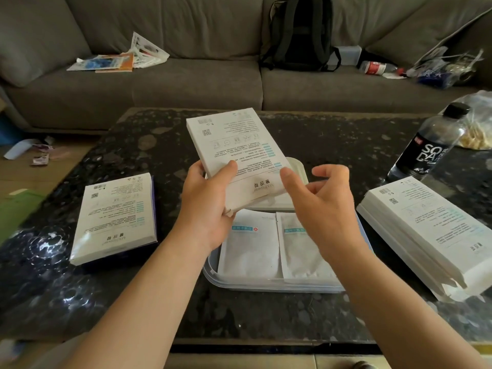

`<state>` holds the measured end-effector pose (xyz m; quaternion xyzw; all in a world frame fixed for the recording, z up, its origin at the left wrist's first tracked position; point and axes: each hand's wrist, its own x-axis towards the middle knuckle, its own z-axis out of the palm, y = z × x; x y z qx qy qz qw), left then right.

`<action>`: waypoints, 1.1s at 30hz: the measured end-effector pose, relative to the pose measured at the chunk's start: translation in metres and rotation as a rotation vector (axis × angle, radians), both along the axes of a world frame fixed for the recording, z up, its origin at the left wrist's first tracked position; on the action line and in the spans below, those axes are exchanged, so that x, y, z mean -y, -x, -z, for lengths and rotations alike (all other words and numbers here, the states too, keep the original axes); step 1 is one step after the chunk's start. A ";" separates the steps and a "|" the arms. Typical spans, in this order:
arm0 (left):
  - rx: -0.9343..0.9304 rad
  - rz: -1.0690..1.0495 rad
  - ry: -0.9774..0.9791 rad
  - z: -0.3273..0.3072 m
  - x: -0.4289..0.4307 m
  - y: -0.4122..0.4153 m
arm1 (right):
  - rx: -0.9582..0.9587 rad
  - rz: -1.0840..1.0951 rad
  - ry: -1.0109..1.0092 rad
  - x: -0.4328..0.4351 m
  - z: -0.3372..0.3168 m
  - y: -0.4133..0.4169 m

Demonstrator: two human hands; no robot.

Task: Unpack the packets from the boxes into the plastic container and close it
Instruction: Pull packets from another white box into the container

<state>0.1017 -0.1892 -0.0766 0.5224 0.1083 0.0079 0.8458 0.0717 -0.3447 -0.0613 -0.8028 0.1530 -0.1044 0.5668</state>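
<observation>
My left hand (210, 206) grips the near end of a flat white printed box (234, 145), held tilted above the table. My right hand (319, 203) hovers just right of the box's near corner, fingers loosely spread and holding nothing. Below both hands sits the clear plastic container (266, 286), with two white packets (250, 249) lying side by side in it. Its lid (298, 166) lies behind it, mostly hidden by the box. Another white box (114, 217) lies on the table at the left. A stack of white boxes (426, 230) lies at the right.
The dark speckled table (266, 315) holds a soda bottle (428, 145) and a clear bag (479, 123) at the far right. Behind it stands a grey sofa (186, 83) with papers, a black backpack (300, 35) and clutter. Scraps lie on the floor at left.
</observation>
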 end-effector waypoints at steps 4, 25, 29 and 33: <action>0.024 0.029 -0.013 0.001 0.004 0.002 | -0.117 -0.142 -0.431 0.003 0.003 -0.007; 0.084 0.087 0.004 0.001 0.003 0.005 | 0.055 -0.330 -0.578 0.003 0.006 -0.003; 0.093 0.105 -0.006 0.002 0.006 0.006 | 0.051 -0.301 -0.580 0.002 0.011 -0.003; 0.074 0.127 0.011 -0.001 0.003 0.006 | 0.089 -0.341 -0.529 0.003 0.010 -0.003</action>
